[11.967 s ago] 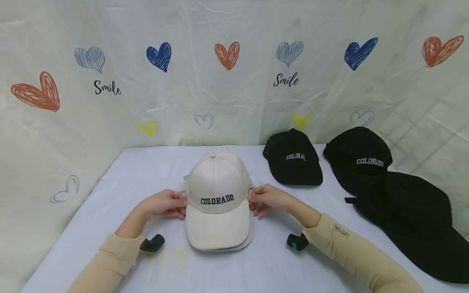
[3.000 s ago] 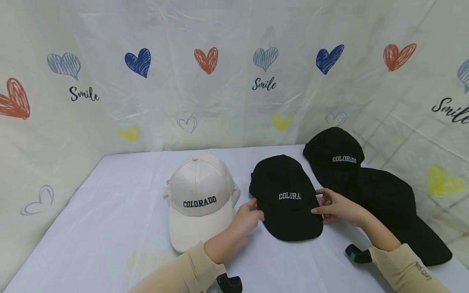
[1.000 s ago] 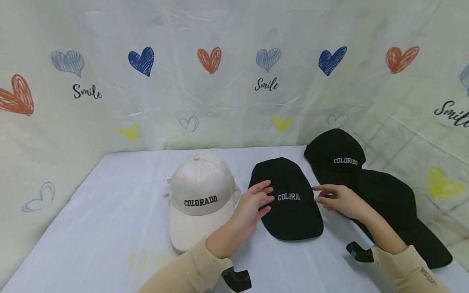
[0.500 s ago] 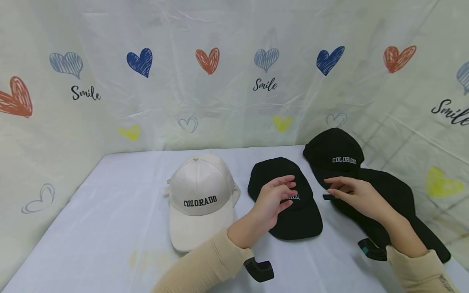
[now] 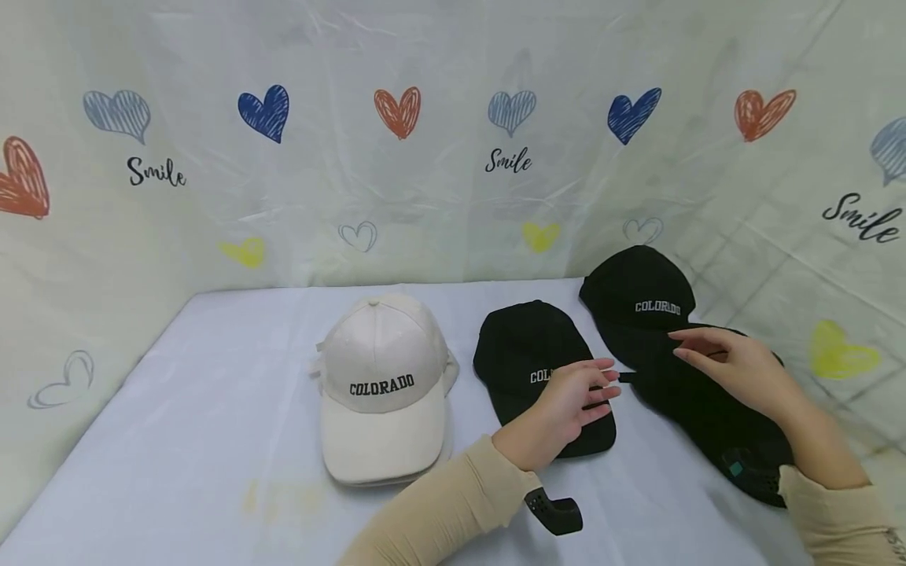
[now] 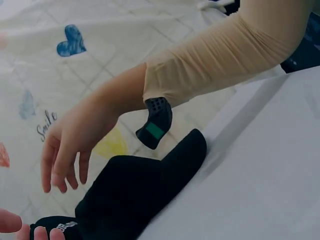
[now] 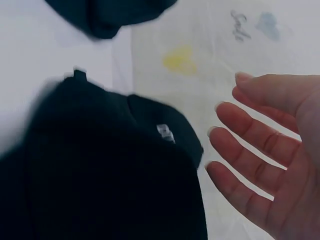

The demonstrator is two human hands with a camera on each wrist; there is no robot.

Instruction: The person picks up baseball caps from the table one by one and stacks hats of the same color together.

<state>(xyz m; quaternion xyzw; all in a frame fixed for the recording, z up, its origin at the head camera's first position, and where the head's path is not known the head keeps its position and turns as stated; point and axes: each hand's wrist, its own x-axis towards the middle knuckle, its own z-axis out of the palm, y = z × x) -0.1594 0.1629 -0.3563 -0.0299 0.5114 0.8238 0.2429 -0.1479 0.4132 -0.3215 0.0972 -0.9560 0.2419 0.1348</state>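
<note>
My left hand (image 5: 566, 401) hovers over the right part of a black baseball cap (image 5: 527, 338), fingers loosely extended and nothing in them. It hides part of that cap's white lettering. Farther right, my right hand (image 5: 753, 377) is above another black cap (image 5: 686, 424), thumb and fingers apart; the right wrist view shows its relaxed fingers (image 7: 245, 162) holding nothing. That cap overlaps a third black cap (image 5: 637, 287) marked COLORADO behind it. To the left sits a cream COLORADO cap (image 5: 385, 354), with another brim just showing beneath.
A white cloth covers the table (image 5: 233, 409). Behind it hangs a pale backdrop (image 5: 425, 181) printed with hearts and "Smile". A small black device (image 5: 555, 512) is fixed at the left cuff, and a similar one sits at the right cuff.
Earlier both hands held the cream cap's sides. The middle black cap has since come forward beside it. The hands have let go of that cap and moved right toward the other black caps.
</note>
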